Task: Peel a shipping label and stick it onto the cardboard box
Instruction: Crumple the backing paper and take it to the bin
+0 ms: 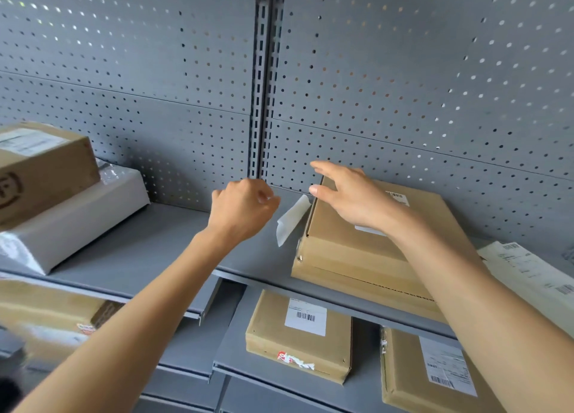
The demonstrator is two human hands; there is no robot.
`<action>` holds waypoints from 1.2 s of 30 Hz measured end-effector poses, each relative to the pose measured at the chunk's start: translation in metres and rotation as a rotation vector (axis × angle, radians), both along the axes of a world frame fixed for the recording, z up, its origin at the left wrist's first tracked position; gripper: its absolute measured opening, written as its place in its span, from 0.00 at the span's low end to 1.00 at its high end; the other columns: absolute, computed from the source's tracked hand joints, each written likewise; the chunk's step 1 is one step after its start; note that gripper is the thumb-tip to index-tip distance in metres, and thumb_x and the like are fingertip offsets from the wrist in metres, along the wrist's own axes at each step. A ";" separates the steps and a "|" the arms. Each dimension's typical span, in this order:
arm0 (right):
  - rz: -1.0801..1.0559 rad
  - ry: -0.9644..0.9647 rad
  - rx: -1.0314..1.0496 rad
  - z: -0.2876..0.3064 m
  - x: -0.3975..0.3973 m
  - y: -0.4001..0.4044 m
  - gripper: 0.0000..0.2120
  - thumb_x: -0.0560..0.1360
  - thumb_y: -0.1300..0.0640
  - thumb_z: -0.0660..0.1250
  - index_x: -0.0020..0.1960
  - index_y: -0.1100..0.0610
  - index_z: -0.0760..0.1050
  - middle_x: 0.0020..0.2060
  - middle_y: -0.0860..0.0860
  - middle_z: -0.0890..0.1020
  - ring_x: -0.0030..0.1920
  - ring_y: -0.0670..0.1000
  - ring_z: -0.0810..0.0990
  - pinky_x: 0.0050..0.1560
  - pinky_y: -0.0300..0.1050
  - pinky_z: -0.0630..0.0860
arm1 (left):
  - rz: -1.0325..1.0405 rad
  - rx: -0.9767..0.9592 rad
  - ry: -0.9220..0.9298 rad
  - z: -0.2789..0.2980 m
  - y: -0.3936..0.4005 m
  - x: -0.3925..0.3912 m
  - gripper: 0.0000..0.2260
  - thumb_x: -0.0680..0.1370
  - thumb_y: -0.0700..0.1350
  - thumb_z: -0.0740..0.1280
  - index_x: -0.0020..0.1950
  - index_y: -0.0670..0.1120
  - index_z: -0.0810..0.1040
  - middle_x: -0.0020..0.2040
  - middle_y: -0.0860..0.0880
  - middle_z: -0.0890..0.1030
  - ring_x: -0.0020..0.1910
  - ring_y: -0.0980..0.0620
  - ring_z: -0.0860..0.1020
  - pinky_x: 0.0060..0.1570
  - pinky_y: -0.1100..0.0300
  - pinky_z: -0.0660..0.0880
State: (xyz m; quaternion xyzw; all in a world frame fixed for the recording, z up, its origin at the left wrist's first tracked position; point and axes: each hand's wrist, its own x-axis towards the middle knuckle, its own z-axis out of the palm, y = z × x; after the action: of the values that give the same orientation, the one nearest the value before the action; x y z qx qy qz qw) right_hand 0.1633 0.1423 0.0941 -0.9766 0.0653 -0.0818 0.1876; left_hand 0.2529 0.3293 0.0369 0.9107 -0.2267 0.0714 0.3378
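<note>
Grey metal shelf [161, 251]: cardboard box [372, 245] right, white parcel [71, 220] left, paper slip [292, 218] between, printed sheet [534, 276] far right.

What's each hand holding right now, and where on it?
Left hand pinches the white label strip by its top end. Right hand is open over the cardboard box, holding nothing.

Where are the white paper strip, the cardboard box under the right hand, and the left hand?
white paper strip [290, 221], head view, middle of the strip.
cardboard box [348, 242], head view, bare top face.
left hand [240, 210], head view, back of the fist.
</note>
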 end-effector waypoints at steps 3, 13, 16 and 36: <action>-0.008 0.002 -0.016 -0.003 -0.002 -0.001 0.25 0.83 0.47 0.60 0.79 0.48 0.61 0.78 0.49 0.67 0.77 0.52 0.64 0.75 0.53 0.63 | -0.025 0.034 0.040 -0.015 -0.007 -0.002 0.14 0.78 0.59 0.67 0.56 0.54 0.84 0.51 0.57 0.86 0.54 0.49 0.81 0.63 0.47 0.72; -0.062 0.014 0.008 -0.009 -0.009 -0.009 0.22 0.85 0.51 0.55 0.79 0.49 0.61 0.78 0.50 0.66 0.78 0.52 0.61 0.77 0.51 0.59 | -0.069 0.168 -0.036 -0.039 -0.025 -0.003 0.11 0.76 0.56 0.67 0.55 0.55 0.84 0.48 0.54 0.85 0.54 0.46 0.78 0.55 0.48 0.66; -0.069 0.017 0.017 -0.009 -0.011 -0.009 0.22 0.86 0.52 0.55 0.79 0.50 0.62 0.78 0.50 0.66 0.78 0.51 0.61 0.76 0.49 0.58 | -0.060 0.149 -0.045 -0.038 -0.024 -0.002 0.09 0.78 0.53 0.67 0.55 0.55 0.84 0.48 0.53 0.85 0.52 0.45 0.78 0.52 0.51 0.63; 0.033 -0.277 -0.029 0.026 -0.008 0.008 0.28 0.84 0.53 0.60 0.81 0.46 0.55 0.82 0.47 0.53 0.80 0.50 0.53 0.76 0.56 0.57 | -0.168 -0.212 -0.202 0.070 0.036 -0.007 0.09 0.78 0.46 0.70 0.56 0.53 0.86 0.46 0.52 0.85 0.45 0.62 0.81 0.40 0.71 0.72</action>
State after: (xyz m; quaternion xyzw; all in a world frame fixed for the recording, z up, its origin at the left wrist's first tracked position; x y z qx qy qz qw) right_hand 0.1548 0.1504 0.1199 -0.9595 0.0213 -0.2139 0.1820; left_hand 0.2456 0.3655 0.1067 0.8360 -0.3259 0.1578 0.4124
